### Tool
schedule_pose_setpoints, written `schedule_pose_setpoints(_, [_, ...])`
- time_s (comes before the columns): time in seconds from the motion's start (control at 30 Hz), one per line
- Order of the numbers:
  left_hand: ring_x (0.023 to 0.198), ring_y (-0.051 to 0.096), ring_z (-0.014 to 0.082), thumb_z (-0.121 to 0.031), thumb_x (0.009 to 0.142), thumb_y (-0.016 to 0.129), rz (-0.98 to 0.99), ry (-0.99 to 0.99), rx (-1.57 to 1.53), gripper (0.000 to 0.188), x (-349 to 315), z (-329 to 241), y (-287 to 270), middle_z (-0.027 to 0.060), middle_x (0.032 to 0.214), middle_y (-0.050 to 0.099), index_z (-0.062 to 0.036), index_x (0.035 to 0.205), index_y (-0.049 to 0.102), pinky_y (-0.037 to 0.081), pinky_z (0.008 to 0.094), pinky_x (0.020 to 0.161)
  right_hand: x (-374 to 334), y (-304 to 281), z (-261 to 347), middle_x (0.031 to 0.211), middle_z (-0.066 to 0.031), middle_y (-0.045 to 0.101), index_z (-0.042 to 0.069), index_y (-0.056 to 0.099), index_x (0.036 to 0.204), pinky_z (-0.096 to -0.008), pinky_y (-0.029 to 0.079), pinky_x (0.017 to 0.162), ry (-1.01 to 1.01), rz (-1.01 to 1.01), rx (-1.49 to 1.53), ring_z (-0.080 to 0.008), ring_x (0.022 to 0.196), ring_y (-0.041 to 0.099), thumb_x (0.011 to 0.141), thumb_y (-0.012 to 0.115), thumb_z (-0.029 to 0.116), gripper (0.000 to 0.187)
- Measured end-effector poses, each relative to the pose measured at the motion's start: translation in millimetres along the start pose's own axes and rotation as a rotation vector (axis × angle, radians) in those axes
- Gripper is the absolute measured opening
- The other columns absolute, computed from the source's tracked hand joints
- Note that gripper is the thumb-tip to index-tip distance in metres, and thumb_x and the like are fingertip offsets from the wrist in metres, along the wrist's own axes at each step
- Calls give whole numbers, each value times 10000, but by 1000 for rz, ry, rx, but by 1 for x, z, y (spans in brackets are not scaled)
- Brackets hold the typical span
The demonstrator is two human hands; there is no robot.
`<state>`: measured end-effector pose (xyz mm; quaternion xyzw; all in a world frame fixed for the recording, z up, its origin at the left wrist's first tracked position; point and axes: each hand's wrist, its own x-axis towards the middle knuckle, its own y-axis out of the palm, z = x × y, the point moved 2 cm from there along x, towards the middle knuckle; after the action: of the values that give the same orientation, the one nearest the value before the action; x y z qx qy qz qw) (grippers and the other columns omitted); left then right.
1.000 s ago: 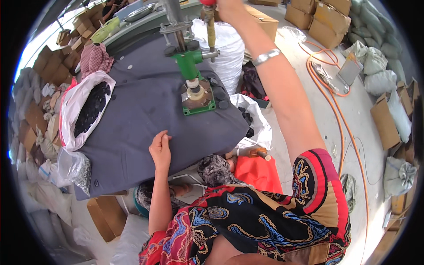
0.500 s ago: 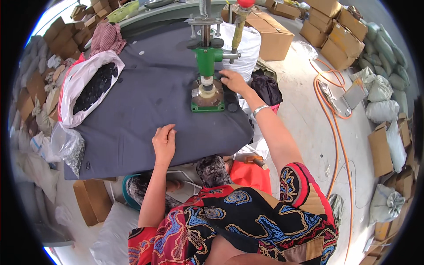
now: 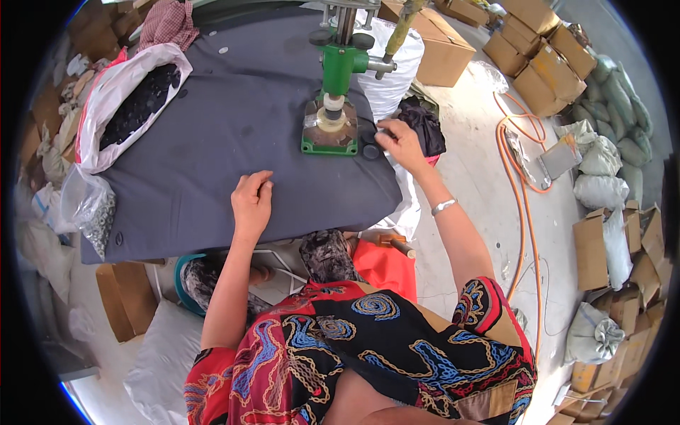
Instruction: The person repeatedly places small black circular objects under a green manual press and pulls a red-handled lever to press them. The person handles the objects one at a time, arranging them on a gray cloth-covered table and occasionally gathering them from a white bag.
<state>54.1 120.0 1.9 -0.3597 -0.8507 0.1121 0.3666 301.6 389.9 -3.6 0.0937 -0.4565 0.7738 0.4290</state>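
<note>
A green hand press (image 3: 341, 69) stands on a dark cloth-covered table (image 3: 212, 142), its round pale die (image 3: 331, 122) on the base plate. My left hand (image 3: 252, 205) is over the table's near part, left of the press. Its fingers are bent with thumb and index finger close together; anything between them is too small to make out. My right hand (image 3: 402, 145), with a bracelet on the wrist, is at the table's right edge beside small black discs (image 3: 370, 151). Its fingers are curled, and their tips do not show clearly whether they hold something.
A white sack of black pieces (image 3: 134, 113) lies open at the left, next to a clear bag of small metal parts (image 3: 99, 219). The press lever (image 3: 404, 32) rises at the right. A white sack (image 3: 389, 78), cardboard boxes (image 3: 439, 49) and an orange hose (image 3: 528, 212) are beyond.
The view has shifted, so the table and press appear higher. My right hand has drawn back from beside the press to the table's right edge. My left hand's fingers are more bent.
</note>
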Motion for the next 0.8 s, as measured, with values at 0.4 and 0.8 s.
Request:
schedule_pose_setpoints(0.4, [701, 614, 213, -2, 833, 610, 33, 26, 42, 177, 1, -1, -2, 111, 801, 625, -26, 1001, 663, 484, 310, 654, -25, 10, 19, 944, -82, 626, 56, 630, 854, -427, 434, 815, -57, -132, -342, -305, 947, 566, 731, 622, 54, 123])
schedule_pose_setpoints(0.8, [741, 599, 294, -31, 788, 623, -66, 111, 68, 148, -3, 5, -1, 103, 751, 634, -56, 925, 674, 492, 394, 661, -1, 52, 101, 1015, -84, 575, 63, 614, 1044, -424, 407, 834, -379, -19, -401, -294, 989, 529, 734, 702, 92, 323])
